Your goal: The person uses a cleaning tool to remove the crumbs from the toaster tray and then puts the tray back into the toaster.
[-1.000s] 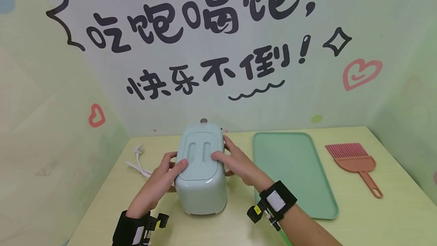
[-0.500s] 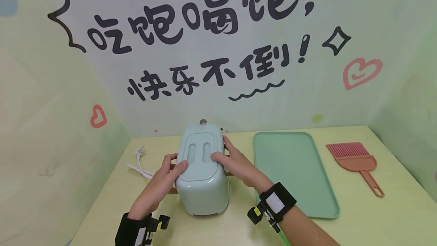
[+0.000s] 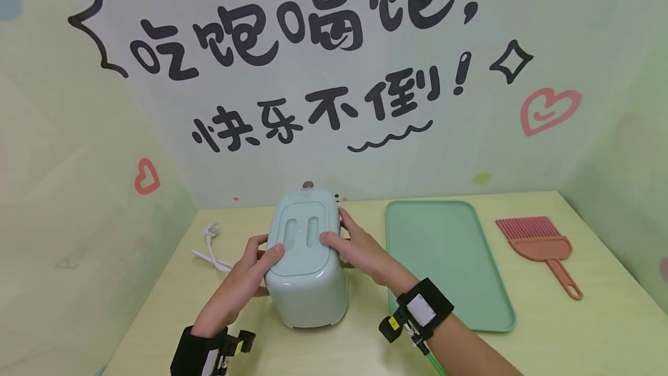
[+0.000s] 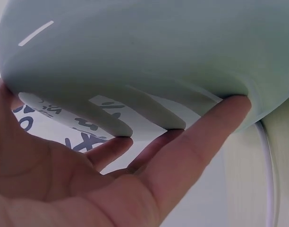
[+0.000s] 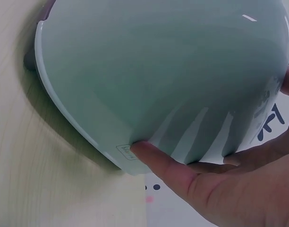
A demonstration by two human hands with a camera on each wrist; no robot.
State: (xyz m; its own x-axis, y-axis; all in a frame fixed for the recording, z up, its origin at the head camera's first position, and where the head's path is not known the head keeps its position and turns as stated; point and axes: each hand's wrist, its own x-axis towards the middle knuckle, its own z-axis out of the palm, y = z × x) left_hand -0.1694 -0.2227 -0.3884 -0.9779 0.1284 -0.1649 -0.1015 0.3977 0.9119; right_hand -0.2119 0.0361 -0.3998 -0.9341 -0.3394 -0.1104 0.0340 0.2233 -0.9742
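A pale yellow worktop [image 3: 600, 341] with a faint wood grain stretches in front of me. A rounded, glossy mint-green appliance [image 3: 308, 300] stands upright on it, left of the middle. To the left, a white cord [image 3: 210, 257] lies slackly, its plug [image 3: 210, 230] near the back edge. Right of the appliance, a flat green tray [image 3: 443, 260] lies lengthwise, and beyond it, just apart, a pink-bristled brush [image 3: 540, 247], handle angled toward the front right.

Black wristbands [image 3: 189, 354], white patches [image 3: 421, 309], boxy black cameras [image 3: 387, 331] with yellow marks [image 3: 393, 322]; green cable [image 3: 434, 362] on right side.
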